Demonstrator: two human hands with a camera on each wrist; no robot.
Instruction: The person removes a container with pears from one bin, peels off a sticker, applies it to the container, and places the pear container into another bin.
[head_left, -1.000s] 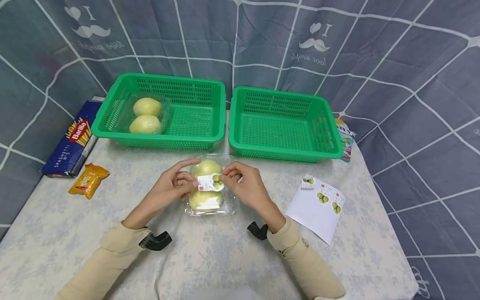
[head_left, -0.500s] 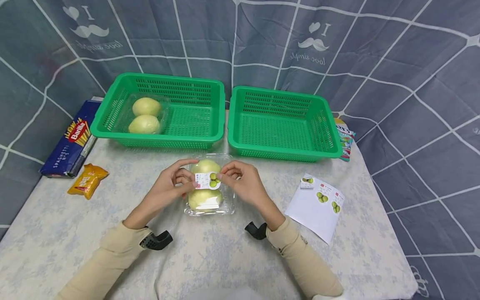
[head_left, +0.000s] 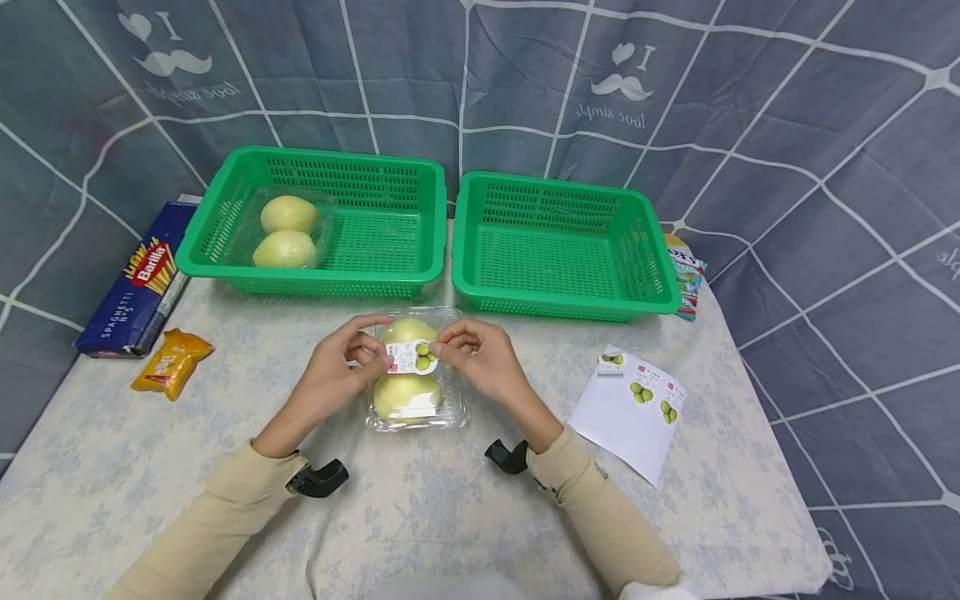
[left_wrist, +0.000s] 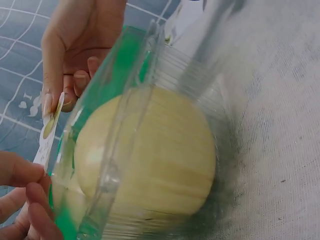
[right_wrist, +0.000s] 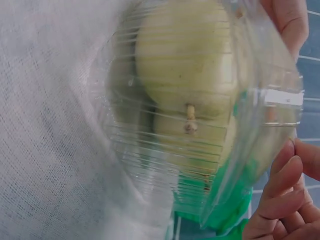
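A white label [head_left: 403,357] printed with green fruit is stretched between both hands over a clear plastic clamshell box [head_left: 452,410]. Two pale yellow-green melons [head_left: 407,397] lie inside the box on the table. My left hand [head_left: 343,364] pinches the label's left end between thumb and finger, while my right hand [head_left: 486,360] pinches its right end. Seen from the left wrist, the label [left_wrist: 45,142] appears nearly edge-on, beside the lid. In the right wrist view the left hand [right_wrist: 290,22] is partly hidden behind the box, and right fingers [right_wrist: 280,180] curl near the lid.
Behind stand two green baskets; the left basket [head_left: 390,282] holds another clamshell with two melons [head_left: 285,249], the right basket [head_left: 555,304] nothing. A label sheet [head_left: 626,421] lies at right, a snack bag [head_left: 686,279] behind it. Left are a spaghetti box [head_left: 138,287] and orange packet [head_left: 172,364].
Both hands have shifted the pinched label slightly left and toward the far side of the clamshell. The clamshell and baskets keep their places; the head view has turned a little.
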